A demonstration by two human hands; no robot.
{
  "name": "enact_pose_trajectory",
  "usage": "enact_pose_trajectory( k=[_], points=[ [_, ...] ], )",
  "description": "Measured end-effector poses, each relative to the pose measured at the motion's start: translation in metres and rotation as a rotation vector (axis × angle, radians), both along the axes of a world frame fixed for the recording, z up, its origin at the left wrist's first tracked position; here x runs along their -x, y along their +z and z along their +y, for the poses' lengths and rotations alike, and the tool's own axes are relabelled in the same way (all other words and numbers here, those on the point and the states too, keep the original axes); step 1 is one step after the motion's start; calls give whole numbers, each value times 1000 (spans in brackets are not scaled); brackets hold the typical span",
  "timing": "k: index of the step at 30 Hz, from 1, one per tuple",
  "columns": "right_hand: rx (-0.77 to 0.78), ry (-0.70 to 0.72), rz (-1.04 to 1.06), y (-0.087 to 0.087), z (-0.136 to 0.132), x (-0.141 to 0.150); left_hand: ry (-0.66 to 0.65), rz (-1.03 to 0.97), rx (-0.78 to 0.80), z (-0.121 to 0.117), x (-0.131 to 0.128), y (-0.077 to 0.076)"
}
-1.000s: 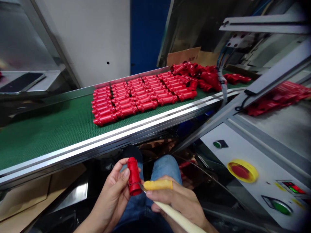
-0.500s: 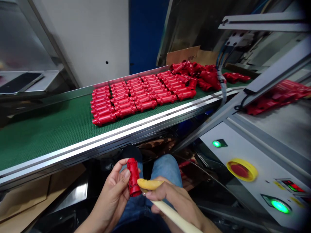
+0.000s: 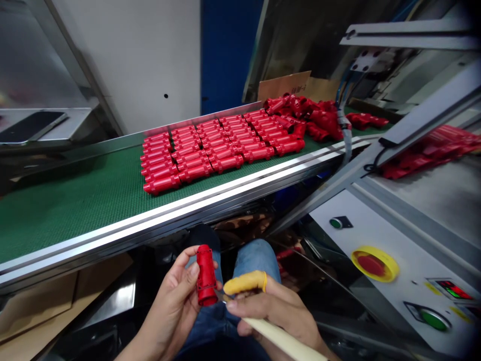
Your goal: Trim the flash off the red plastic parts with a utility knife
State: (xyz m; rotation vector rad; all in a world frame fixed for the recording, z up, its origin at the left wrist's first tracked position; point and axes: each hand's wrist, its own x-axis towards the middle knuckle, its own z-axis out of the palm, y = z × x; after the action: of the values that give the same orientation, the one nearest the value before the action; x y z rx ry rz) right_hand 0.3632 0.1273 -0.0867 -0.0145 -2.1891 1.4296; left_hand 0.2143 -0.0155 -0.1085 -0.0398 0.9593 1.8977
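My left hand (image 3: 180,293) is closed around a red plastic tubular part (image 3: 206,276), held nearly upright above my lap. Its thumb presses on the near side of the tube. My right hand (image 3: 274,306) grips a trimming knife with a long cream handle (image 3: 280,338), and a yellow finger cot (image 3: 246,282) covers its index finger. Only a short bit of the metal blade (image 3: 222,297) shows, close to the tube's lower right edge. Whether the blade touches the tube I cannot tell.
Beyond my hands runs a green conveyor belt (image 3: 93,195) with rows of red tubular parts (image 3: 195,173) and a loose heap of red parts (image 3: 319,118). A control panel with a yellow-ringed red button (image 3: 375,263) stands at right. A phone (image 3: 32,126) lies on a ledge at left.
My right hand has shifted slightly right, away from the tube, its index finger lifted a little. My left hand barely moves. The two green panel lights have gone dark.
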Motion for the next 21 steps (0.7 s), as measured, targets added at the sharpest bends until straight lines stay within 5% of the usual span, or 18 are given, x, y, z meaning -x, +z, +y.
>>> enact_pose_trajectory(
  k=[16, 21],
  points=[
    [-145, 100, -41, -4, 0, 1, 10, 47, 12, -3, -2, -7],
    [194, -39, -68, 2, -2, -9, 6, 44, 17, -3, -1, -4]
  ],
)
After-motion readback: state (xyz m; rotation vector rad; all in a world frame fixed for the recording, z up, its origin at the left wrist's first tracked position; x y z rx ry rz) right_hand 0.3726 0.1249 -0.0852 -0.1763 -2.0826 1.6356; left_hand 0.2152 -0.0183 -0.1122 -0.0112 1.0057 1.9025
